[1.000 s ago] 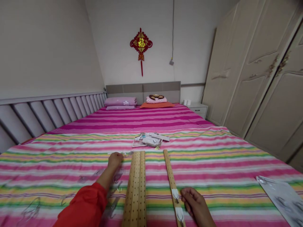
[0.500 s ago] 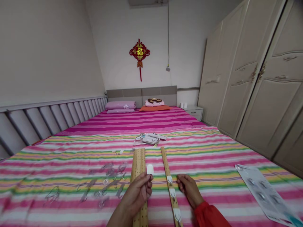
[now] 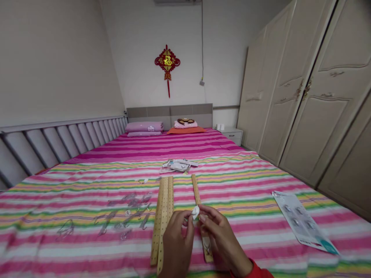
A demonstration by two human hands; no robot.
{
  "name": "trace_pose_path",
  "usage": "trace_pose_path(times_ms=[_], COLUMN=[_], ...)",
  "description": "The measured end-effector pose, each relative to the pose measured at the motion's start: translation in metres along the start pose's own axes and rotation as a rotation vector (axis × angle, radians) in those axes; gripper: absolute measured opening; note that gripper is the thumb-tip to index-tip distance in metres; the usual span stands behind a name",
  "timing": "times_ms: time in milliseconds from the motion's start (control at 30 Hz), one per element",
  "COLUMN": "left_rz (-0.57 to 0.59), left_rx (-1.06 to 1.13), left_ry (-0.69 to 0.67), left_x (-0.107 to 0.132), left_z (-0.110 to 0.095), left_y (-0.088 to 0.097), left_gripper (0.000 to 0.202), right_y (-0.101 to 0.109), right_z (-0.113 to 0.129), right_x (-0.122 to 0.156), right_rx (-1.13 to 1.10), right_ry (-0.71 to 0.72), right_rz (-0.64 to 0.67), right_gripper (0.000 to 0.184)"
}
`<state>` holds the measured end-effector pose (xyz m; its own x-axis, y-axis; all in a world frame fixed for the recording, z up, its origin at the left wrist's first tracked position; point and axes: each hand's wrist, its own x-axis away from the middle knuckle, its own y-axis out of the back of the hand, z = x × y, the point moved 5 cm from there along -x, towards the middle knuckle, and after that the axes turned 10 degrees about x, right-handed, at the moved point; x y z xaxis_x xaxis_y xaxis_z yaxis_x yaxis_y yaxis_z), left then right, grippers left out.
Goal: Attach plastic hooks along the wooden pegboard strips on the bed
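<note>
A small white adhesive hook is pinched between the fingertips of my left hand and my right hand, just over a narrow perforated wooden strip. Near the strip's close end, a metal wall hook shows on it; my right hand covers part of the rest. To the left of my hands lie more perforated wooden strips, side by side. Several clear and metal hooks are scattered farther left on the striped sheet.
A blister card of round hooks lies on the right of the bed. Opened packaging is piled beyond the strips. Folded bedding lies by the headboard. Bed rail at left; wardrobe at right.
My left hand has carried the white hook to the right, over the single strip. My right hand has moved in to meet it, and its fingertips now grip the hook too. The view has shifted slightly.
</note>
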<state>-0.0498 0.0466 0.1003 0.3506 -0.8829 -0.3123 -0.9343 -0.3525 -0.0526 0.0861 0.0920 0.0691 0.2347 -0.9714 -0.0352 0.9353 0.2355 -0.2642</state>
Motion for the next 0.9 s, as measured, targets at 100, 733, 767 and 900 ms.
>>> trace_pose_path(times_ms=[100,733,767,900], left_rz=[0.040,0.145,0.164,0.210], left_rx=[-0.025,0.321,0.305,0.251], left_ry=[0.002,0.381,0.359,0.315], left_x=[0.007,0.015,0.014,0.012], left_z=[-0.007,0.012,0.011,0.014], left_y=[-0.008,-0.018,-0.017,-0.012], left_gripper=[0.010,0.036,0.034,0.029], right_y=[-0.003,-0.003,-0.001,0.007], right_z=[0.004,0.037,0.039,0.046], right_x=[0.005,0.023,0.023,0.025], right_rx=[-0.061,0.359,0.384,0.469], right_ry=[0.052,0.240,0.235,0.209], right_rz=[0.060,0.032,0.048,0.142], right_gripper=[0.059,0.039,0.035,0.026])
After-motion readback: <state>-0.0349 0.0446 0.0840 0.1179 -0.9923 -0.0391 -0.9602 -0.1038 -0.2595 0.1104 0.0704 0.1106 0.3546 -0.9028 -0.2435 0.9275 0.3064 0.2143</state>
